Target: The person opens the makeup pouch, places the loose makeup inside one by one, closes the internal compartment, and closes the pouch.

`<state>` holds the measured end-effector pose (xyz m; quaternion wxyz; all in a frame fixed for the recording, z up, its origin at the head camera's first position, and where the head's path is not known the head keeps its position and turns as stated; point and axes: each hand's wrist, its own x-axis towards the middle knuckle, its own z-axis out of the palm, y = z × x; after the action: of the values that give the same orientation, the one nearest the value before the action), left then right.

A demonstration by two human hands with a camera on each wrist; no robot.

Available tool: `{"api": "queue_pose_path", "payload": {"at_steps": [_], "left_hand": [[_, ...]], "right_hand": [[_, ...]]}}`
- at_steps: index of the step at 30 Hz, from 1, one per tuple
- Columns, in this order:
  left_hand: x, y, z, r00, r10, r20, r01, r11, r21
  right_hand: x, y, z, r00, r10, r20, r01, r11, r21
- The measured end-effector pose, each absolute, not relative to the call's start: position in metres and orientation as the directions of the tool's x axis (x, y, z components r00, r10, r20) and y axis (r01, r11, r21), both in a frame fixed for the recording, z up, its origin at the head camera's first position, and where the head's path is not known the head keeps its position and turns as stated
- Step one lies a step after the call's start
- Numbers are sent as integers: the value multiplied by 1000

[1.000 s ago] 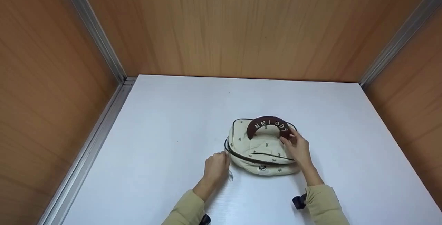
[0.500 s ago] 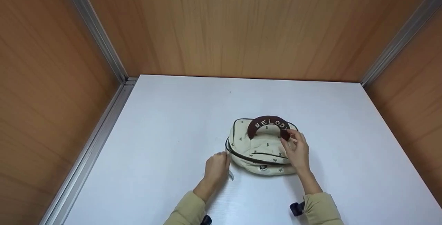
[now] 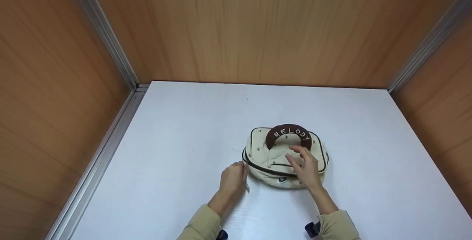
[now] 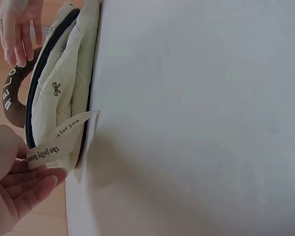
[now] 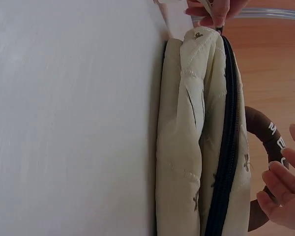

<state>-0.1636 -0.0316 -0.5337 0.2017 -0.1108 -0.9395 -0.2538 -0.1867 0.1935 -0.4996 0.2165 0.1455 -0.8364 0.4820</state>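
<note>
A cream quilted bag (image 3: 258,148) with small dark bow motifs lies on the white table, its dark zipper (image 5: 229,123) running along the near side. Stitched lettering "MELODY" marks the brown padded handle (image 3: 289,128) on top. At the bag's left corner my left hand (image 3: 233,179) pinches a printed fabric ribbon (image 4: 51,150) near the end of the zipper. Whether it also grips the zipper slider is hidden. My right hand (image 3: 306,168) hovers over the bag's front right, thumb and fingers apart and holding nothing. In the right wrist view its fingers (image 5: 285,182) are close to the handle.
Wood-grain panels (image 3: 236,30) enclose the white table (image 3: 184,122) at the back and both sides, with metal strips (image 3: 107,30) at the corners. A black wrist device (image 3: 312,229) shows by the right sleeve (image 3: 337,225).
My right hand has come off the right end of the handle and moved left and toward me over the bag. The left hand stays at the corner with the ribbon.
</note>
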Motion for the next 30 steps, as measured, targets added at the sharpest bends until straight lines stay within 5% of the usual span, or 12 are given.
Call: {"api": "queue_pose_path", "payload": {"at_steps": [12, 30], "left_hand": [[-164, -30, -536, -876, 103, 471, 322, 852, 413], [-163, -30, -536, -882, 92, 462, 294, 873, 388]], "right_hand": [[-180, 173, -506, -880, -241, 409, -475, 447, -758], [-183, 152, -519, -759, -411, 504, -650, 493, -578]]}}
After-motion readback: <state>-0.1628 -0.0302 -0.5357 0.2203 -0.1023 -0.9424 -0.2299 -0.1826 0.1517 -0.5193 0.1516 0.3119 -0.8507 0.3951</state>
